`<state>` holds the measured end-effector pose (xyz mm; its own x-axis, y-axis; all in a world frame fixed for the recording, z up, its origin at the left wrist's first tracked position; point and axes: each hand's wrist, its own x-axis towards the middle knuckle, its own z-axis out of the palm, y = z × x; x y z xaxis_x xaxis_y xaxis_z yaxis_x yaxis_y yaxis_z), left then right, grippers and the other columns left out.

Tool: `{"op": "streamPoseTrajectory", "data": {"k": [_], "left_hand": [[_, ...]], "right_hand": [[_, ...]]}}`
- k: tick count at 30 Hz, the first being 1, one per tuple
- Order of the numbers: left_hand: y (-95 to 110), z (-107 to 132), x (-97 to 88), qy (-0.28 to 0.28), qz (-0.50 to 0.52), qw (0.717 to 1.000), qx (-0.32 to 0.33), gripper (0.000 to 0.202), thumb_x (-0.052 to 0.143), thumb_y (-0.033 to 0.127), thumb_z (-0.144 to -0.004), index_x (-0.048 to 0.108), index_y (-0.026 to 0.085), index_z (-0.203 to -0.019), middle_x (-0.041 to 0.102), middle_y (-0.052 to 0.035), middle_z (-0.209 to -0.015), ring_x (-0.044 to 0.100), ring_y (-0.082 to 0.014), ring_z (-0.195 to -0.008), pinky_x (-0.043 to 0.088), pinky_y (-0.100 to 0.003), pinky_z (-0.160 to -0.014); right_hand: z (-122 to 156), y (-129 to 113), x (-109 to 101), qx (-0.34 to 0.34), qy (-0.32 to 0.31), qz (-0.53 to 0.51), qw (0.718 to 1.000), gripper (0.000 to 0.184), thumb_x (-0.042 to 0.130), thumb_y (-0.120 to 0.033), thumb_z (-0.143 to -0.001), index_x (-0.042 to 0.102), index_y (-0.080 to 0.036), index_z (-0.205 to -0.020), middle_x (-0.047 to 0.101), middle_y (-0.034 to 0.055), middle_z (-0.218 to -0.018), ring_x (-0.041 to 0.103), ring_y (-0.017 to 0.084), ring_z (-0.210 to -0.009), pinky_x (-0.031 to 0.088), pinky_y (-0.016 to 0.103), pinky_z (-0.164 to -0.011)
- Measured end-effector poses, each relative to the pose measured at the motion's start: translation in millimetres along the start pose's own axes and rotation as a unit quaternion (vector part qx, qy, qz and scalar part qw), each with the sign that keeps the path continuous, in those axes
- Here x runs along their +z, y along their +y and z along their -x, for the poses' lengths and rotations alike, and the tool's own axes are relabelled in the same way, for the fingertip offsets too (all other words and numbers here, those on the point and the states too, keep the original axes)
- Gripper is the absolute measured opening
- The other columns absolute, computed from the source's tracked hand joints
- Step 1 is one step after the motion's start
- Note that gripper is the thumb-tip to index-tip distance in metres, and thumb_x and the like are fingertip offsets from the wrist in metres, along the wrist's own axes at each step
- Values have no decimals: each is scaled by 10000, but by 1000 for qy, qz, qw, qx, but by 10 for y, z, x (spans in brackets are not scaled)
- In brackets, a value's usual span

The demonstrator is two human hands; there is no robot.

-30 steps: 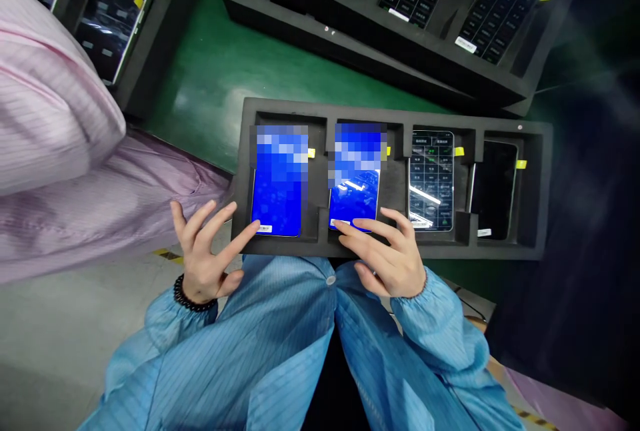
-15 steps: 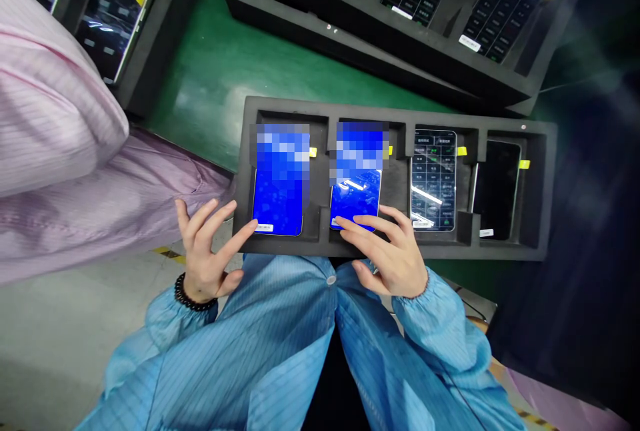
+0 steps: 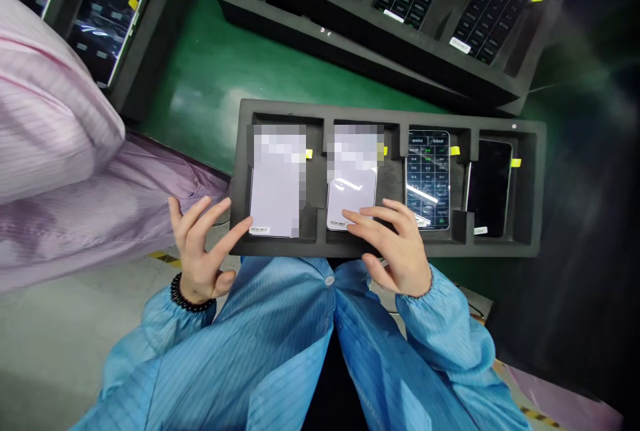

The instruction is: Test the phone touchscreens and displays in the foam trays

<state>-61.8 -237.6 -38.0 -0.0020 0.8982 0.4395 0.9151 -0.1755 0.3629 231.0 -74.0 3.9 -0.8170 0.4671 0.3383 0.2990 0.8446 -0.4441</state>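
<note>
I have four slim glass-faced phones before me, each in its own pocket of a long, dark-grey matte foam tray (image 3: 285,246) on a smooth green bench (image 3: 210,71). As far as I can judge, the handling is partway along: the leftmost phone with a pale, lit screen (image 3: 275,197) and the pale-lit phone beside it (image 3: 351,199) are the pair being attended to, while the glossy phone showing a dark grid menu (image 3: 429,174) and the black-screened phone at the right end (image 3: 490,187) lie untouched. Whether those two are finished or waiting, I cannot tell. My left hand (image 3: 203,254) grips nothing; its fingers are spread, one tip at the leftmost phone's lower corner, though I can't confirm contact. My right hand (image 3: 395,241) is likewise unclenched, fingers extended over the second phone's lower end. The pockets are square-cut with stepped walls, the phones' corners rounded, and hard white reflections streak the glass. Crinkled, finely striped blue sleeves (image 3: 447,324) gather at my wrists, above a coiled black bracelet (image 3: 176,291).
</note>
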Motion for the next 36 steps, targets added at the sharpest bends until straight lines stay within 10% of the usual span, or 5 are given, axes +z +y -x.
{"op": "streamPoseTrajectory", "data": {"k": [6,12,20,29,36], "left_hand": [[89,-720,-22,-34,129,985,-108,639,119,570,-1047,485,290,-1490,528,-14,-1519,407,-288,-1485,214,-548,-1316],[207,-1545,230,-132,183,974,6,617,217,542,-1063,409,182,-1526,472,-101,-1566,299,-266,-1552,144,-538,-1317],[446,-1342,159,-146,266,950,-71,631,241,541,-1060,259,224,-1605,312,-97,-1668,237,-232,-1583,196,-476,-1325],[835,-1119,464,-127,601,687,-388,703,409,644,-981,403,224,-1545,381,-75,-1645,308,-231,-1562,263,-413,-1310],[1035,-1372,341,-100,708,541,-442,676,556,735,-833,718,197,-1209,719,-107,-1269,557,-361,-1367,466,-524,-1151]], "right_hand": [[-375,416,-258,177,29,103,978,305,465,-235,-993,683,-229,-1206,756,82,-1089,625,290,-1031,508,471,-913],[-813,777,-153,168,-64,97,979,347,435,-171,-968,683,-187,-1211,726,111,-1065,606,293,-1074,454,474,-965],[-941,721,-79,189,-96,106,972,353,346,-289,-1065,676,-170,-1108,704,113,-1116,535,286,-1031,401,458,-933],[-963,451,-615,200,-72,-154,965,282,384,-362,-1086,589,-216,-960,594,-27,-789,523,129,-689,366,276,-682],[-986,202,-916,193,35,-238,951,256,502,-385,-1045,607,-187,-921,575,-34,-791,485,100,-678,346,252,-655]]}}
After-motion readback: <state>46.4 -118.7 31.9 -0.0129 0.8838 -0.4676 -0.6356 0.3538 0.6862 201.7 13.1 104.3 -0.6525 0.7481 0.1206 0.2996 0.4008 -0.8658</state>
